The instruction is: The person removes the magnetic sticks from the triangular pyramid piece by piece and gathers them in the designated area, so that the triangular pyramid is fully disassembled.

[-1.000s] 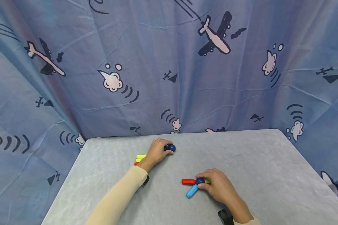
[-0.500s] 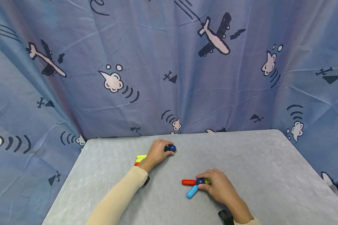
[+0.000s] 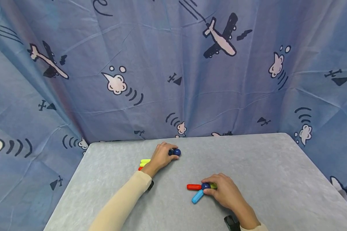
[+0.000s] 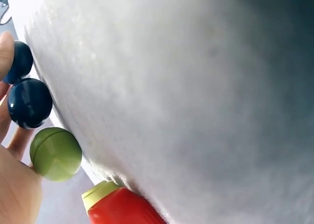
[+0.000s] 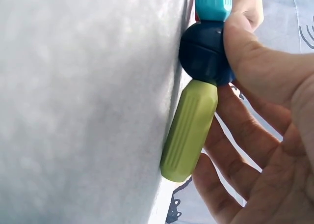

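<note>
Near the far edge of the table, my left hand point(image 3: 161, 156) reaches over two dark blue balls point(image 3: 177, 152), fingers and thumb curled round them. The left wrist view shows a green ball point(image 4: 56, 157) under that palm, beside the nearer blue ball point(image 4: 29, 103). Closer to me, my right hand point(image 3: 224, 190) pinches another dark blue ball point(image 5: 203, 52) between thumb and fingers. A red rod point(image 3: 194, 187), a light blue rod point(image 3: 198, 196) and a green rod point(image 5: 190, 130) stick out from this ball, like parts of a magnetic building set.
Yellow rods point(image 3: 145, 161) and a red rod point(image 3: 140, 168) lie partly hidden behind my left wrist. The grey table point(image 3: 257, 160) stretches to both sides, with a blue patterned curtain point(image 3: 162, 64) behind its far edge.
</note>
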`<move>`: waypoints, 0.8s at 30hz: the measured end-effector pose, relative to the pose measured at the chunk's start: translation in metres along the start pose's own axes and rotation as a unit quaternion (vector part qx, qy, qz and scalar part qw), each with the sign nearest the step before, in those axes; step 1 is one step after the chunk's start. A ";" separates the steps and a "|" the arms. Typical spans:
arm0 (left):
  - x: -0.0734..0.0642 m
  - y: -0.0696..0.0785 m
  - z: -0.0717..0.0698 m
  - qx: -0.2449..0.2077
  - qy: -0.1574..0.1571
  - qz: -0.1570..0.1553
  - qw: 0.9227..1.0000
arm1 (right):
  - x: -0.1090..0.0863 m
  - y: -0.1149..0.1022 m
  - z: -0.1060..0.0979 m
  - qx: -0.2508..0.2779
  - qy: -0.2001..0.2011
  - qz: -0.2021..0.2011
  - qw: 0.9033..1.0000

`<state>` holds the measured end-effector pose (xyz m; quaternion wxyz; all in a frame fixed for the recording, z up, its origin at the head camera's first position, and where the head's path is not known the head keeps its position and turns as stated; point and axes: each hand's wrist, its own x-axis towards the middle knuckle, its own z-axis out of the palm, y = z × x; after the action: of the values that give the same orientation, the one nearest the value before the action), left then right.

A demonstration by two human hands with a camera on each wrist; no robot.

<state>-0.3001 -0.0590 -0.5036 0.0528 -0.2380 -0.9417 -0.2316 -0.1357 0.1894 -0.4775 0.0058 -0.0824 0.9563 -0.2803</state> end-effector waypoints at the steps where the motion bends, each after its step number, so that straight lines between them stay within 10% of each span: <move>1: 0.000 0.000 -0.001 -0.002 0.003 0.000 1.000 | 0.000 0.000 0.000 -0.001 0.000 0.000 1.000; 12: -0.016 0.006 -0.011 -0.038 0.048 0.030 0.998 | 0.000 0.000 0.000 0.000 -0.008 0.004 1.000; 24: -0.071 0.048 -0.027 -0.099 0.014 0.022 0.995 | 0.002 -0.007 0.001 -0.008 -0.026 0.012 1.000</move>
<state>-0.2156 -0.0638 -0.4751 0.0468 -0.2594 -0.9080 -0.3257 -0.1365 0.1829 -0.4741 0.0337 -0.0778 0.9589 -0.2706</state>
